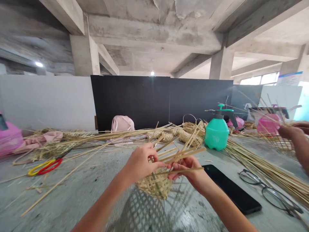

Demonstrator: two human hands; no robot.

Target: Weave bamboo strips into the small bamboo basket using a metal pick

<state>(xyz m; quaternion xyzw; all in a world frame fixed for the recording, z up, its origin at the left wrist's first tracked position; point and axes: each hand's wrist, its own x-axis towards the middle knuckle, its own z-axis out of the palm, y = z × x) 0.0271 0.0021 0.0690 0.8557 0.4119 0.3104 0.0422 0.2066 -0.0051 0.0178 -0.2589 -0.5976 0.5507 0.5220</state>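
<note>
A small, partly woven bamboo basket [156, 186] hangs between my hands above the grey table, its loose strips sticking up and out to the right. My left hand [142, 161] is closed on the basket's upper left edge, thumb pointing toward the right hand. On the other side, my right hand [185, 166] pinches the bamboo strips [182, 155] at the rim, with several ends running past its fingers. Both sets of fingertips nearly meet at the rim. The far side of the weave is hidden behind my hands.
Right of my hands lie a black phone [231, 188] and eyeglasses [267, 190]. Behind them stands a green spray bottle [217, 132] beside long bamboo strips [260, 161]. Scissors [45, 167] lie at left. Another person's hand [294, 132] works at far right.
</note>
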